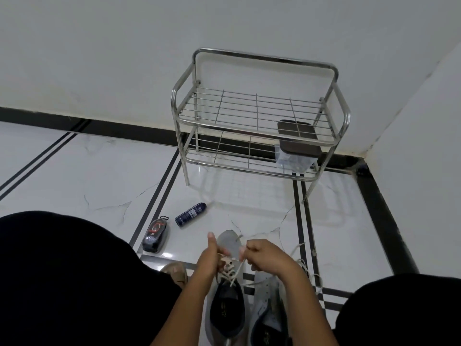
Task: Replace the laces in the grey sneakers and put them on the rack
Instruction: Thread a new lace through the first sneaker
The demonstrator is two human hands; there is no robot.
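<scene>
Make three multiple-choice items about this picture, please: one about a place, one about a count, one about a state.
1. Where does the dark-lidded clear plastic box stand?
A. rack's lower shelf
B. floor
C. top shelf

2. How many shelves has the steel wire rack?
A. one
B. two
C. three

3. The grey sneaker on the right is:
A. fully laced
B. unlaced
C. on the rack

Key: 1 A, the box sits under the top grid; 2 B, two grids show; 3 B, its eyelets are bare, while both hands pull the other sneaker's lace.

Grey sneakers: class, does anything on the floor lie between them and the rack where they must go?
Nothing visible does. The floor between the sneakers and the rack is open; the spray can and shoe polish lie off to the left.
</scene>
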